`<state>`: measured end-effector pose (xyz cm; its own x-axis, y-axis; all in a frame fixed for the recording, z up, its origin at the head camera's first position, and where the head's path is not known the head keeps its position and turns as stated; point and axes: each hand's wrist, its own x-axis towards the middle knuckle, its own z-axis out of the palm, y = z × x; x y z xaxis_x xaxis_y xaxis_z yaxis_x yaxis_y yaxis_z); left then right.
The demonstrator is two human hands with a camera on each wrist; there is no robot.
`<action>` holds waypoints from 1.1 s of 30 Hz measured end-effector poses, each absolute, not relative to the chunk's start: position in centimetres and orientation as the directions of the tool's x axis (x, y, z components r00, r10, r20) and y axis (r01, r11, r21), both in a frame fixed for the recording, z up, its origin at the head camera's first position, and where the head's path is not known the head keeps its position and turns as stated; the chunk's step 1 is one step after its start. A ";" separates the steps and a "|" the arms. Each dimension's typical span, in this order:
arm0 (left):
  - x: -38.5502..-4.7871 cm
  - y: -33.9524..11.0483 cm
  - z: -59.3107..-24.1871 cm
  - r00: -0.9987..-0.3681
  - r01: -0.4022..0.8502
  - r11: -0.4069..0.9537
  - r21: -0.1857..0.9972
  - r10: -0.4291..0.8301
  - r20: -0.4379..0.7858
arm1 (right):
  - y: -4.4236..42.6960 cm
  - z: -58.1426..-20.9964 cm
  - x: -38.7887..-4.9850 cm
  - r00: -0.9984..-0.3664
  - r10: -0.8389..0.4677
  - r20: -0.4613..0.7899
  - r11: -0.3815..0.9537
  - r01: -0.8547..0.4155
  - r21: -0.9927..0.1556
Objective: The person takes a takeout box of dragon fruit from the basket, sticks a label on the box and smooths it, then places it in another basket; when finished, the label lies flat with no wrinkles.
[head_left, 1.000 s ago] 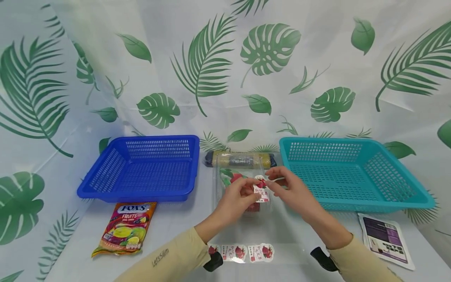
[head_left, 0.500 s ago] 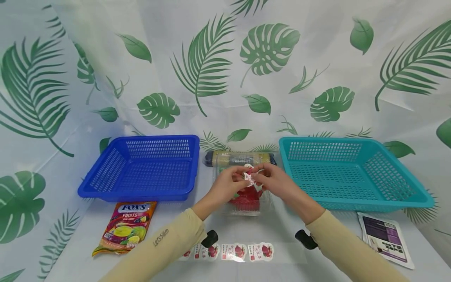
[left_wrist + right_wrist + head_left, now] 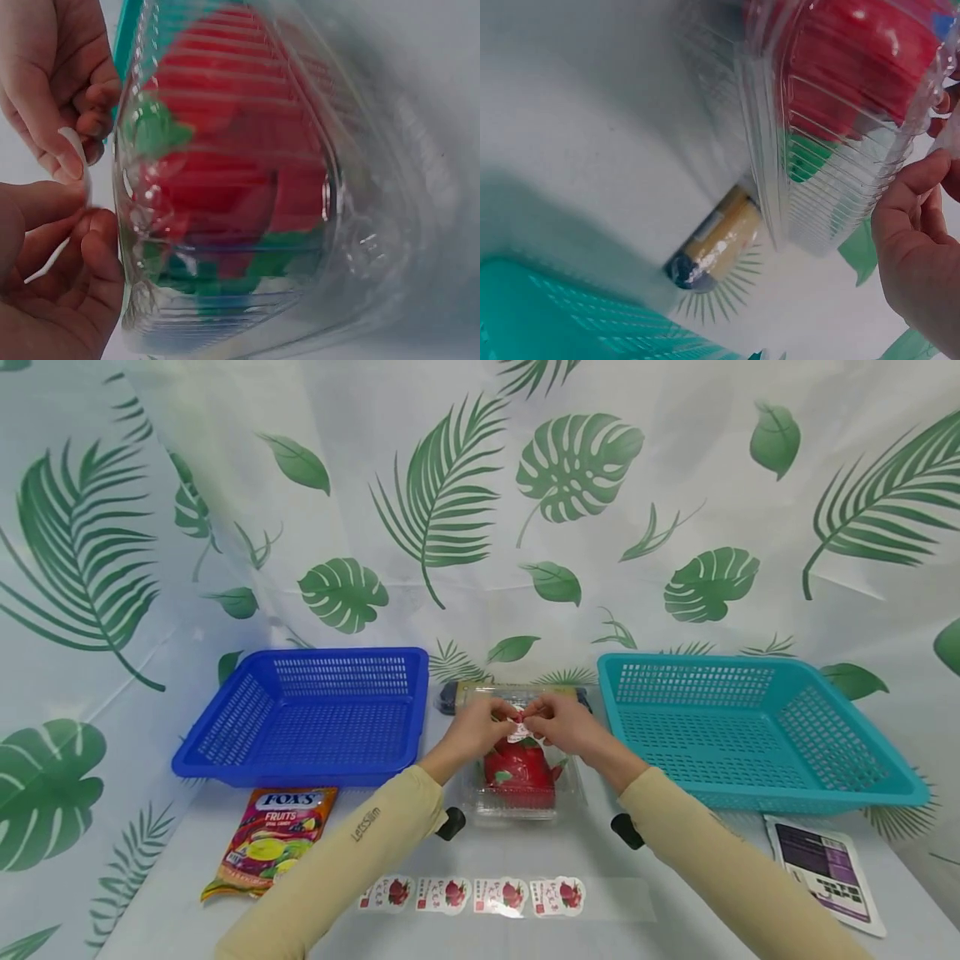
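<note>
In the head view I noted a white sheet (image 3: pixel 465 589) printed with green leaves (image 3: pixel 581 468), hanging behind a white tabletop (image 3: pixel 532 852) and turning along its left side. I logged creases in the sheet, a bluish cast toward the left, and soft shadows on the tabletop.

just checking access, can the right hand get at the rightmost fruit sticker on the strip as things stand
Probably, once free: nothing covers the rightmost fruit sticker, and the right sleeve lies clear of it. The right hand seems busy, though, pinching another sticker with the left hand.
</note>
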<state>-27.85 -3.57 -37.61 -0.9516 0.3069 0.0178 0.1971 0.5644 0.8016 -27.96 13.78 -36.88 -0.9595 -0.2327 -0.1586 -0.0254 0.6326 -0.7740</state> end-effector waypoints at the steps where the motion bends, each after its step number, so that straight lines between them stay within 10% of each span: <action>1: -28.0 -3.5 -37.7 -0.951 0.208 0.578 0.789 0.310 0.024 | 13.7 -37.0 -28.1 -0.959 -0.233 -0.160 0.637 -0.026 -0.771; 33: -28.9 -3.1 -38.7 -0.941 0.315 0.745 0.588 0.328 0.088 | 13.0 -37.6 -29.4 -0.958 -0.260 -0.123 0.766 -0.127 -0.630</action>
<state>-28.88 -3.10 -38.70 -0.9406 0.3278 0.0885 0.3149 0.7449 0.5882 -29.43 12.99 -37.62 -0.9578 -0.2596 -0.1235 -0.1266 0.7664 -0.6297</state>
